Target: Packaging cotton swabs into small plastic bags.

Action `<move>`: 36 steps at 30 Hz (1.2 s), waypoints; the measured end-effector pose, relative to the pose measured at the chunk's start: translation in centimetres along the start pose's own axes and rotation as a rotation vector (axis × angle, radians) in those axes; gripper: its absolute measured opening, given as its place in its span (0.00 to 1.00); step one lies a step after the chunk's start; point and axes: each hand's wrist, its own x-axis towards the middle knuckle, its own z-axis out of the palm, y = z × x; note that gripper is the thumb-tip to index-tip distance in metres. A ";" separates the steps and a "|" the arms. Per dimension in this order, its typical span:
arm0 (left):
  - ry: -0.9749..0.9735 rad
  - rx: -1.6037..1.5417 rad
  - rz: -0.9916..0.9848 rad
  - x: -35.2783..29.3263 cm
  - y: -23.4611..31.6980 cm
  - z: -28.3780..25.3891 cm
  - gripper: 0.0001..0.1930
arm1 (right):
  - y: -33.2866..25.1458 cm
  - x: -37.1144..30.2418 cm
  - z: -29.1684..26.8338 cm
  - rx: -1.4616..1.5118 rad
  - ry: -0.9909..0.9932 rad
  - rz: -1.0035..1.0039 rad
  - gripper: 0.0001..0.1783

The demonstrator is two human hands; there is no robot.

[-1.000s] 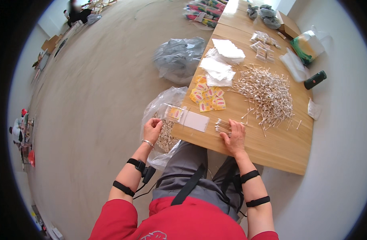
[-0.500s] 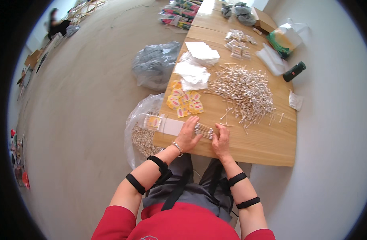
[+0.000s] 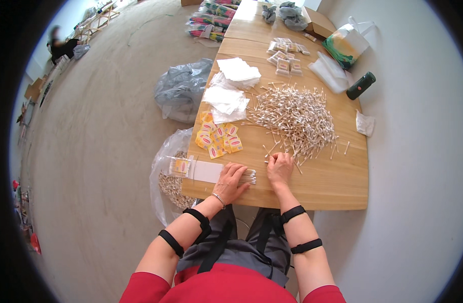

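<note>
My left hand (image 3: 231, 180) is curled over a neat row of cotton swabs (image 3: 249, 176), thumb on the near side and fingers on the far side; its palm hides their left part. Left of it lies a white strip (image 3: 208, 171), with a clear packet of swabs holding a yellow card (image 3: 180, 167) at its far left end. My right hand (image 3: 280, 168) is closed at the near edge of a big loose heap of cotton swabs (image 3: 294, 113), its fingertips pinched on swabs there. How many it holds is hidden.
Yellow printed cards (image 3: 218, 135) and white plastic bags (image 3: 226, 98) lie along the table's left side. Filled swab packets (image 3: 287, 58), a dark green bottle (image 3: 361, 86) and a crumpled white wrapper (image 3: 364, 123) are farther off. A clear sack of short pieces (image 3: 172, 188) stands on the floor.
My right hand has left the row's right end and moved up to the heap, its fingers now closed. The left hand has slid further over the row. The view has shifted slightly.
</note>
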 end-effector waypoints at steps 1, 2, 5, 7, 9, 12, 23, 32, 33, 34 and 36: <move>-0.001 0.001 0.001 0.1 0.1 -0.1 0.30 | 0.0 0.0 0.2 -0.057 0.017 -0.002 0.06; 0.030 -0.045 -0.027 0.3 0.4 0.0 0.32 | 0.1 0.0 0.3 -0.057 0.018 -0.001 0.06; 0.133 -0.128 -0.079 -0.1 -0.3 -0.1 0.35 | -1.4 -0.6 -0.1 0.033 0.046 -0.039 0.03; 0.203 -0.182 -0.084 -0.2 -0.5 0.1 0.36 | -1.9 -1.2 -0.5 0.041 -0.035 -0.296 0.01; 0.239 -0.298 -0.151 -0.1 -0.8 0.2 0.33 | -3.0 -1.8 -0.2 0.028 -0.078 -0.365 0.02; 0.278 -0.444 -0.258 0.0 -1.2 0.4 0.30 | -3.4 -2.3 -0.5 0.067 -0.127 -0.423 0.05; 0.328 -0.774 -0.372 0.7 -1.3 2.5 0.22 | -4.1 -5.8 0.8 0.638 -0.032 -0.152 0.16; 0.118 0.008 -0.033 0.6 0.2 1.4 0.22 | -0.5 -2.9 -2.2 0.000 -0.022 -0.005 0.10; 0.100 0.006 -0.043 0.7 0.2 1.3 0.23 | 0.1 -2.7 -2.4 -0.001 -0.021 -0.005 0.10; 0.101 0.006 -0.042 0.7 0.1 1.3 0.23 | 0.5 -2.4 -2.4 -0.009 -0.032 -0.044 0.08; 0.187 -0.113 -0.074 0.9 0.1 1.3 0.21 | 0.9 -2.4 -1.9 -0.018 -0.038 -0.084 0.06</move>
